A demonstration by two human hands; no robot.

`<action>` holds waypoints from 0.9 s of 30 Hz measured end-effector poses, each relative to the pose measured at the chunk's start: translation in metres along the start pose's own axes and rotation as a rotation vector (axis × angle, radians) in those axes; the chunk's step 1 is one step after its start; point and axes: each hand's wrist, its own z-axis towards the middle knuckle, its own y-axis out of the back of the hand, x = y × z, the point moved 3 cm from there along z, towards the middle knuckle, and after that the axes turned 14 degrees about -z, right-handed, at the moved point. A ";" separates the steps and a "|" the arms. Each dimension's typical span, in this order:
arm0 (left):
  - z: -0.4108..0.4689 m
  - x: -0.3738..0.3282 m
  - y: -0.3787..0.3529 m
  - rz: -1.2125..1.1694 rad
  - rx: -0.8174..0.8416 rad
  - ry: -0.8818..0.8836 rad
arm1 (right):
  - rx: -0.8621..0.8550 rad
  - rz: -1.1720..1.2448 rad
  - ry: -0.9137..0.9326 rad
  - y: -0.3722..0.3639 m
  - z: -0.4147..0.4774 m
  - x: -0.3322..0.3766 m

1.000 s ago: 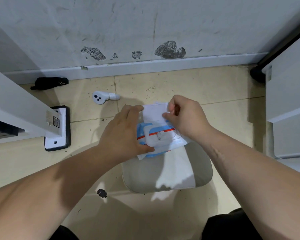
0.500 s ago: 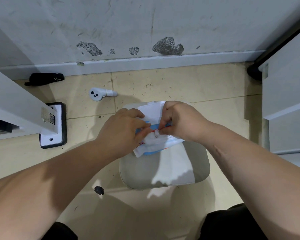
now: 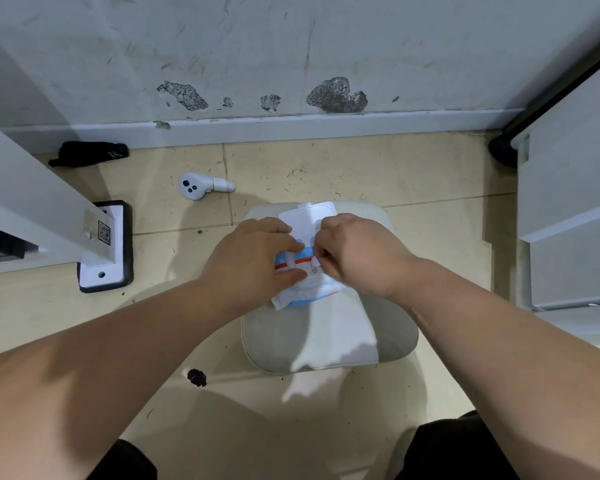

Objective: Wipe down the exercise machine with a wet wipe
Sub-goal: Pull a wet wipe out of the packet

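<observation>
Wet-wipe pack [image 3: 305, 294] on seat pad [image 3: 326, 341], lid [image 3: 309, 216] up, L grip [image 3: 253, 258] + R grip [image 3: 357, 258] both pinched on it

The scene is brightly and evenly lit, apparently from above. Soft, overlapping shadows are cast on the tiled floor [image 3: 413, 174] and across the grey cushion [image 3: 274, 341], where a pale bright patch is left. The skirting board [image 3: 291, 124] is bowed by wide-angle distortion; fine detail is slightly softened.
</observation>
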 end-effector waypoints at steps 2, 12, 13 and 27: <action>0.000 0.000 0.000 -0.007 -0.006 0.011 | 0.030 -0.011 0.011 0.001 -0.001 0.001; 0.002 -0.005 0.003 -0.023 -0.023 -0.001 | 0.129 0.257 -0.054 0.016 -0.011 -0.017; 0.002 -0.005 0.003 -0.033 -0.026 -0.007 | 0.141 0.288 -0.067 0.016 -0.012 -0.020; 0.004 -0.001 0.003 -0.041 -0.011 -0.029 | 0.013 0.273 -0.085 0.011 -0.004 -0.019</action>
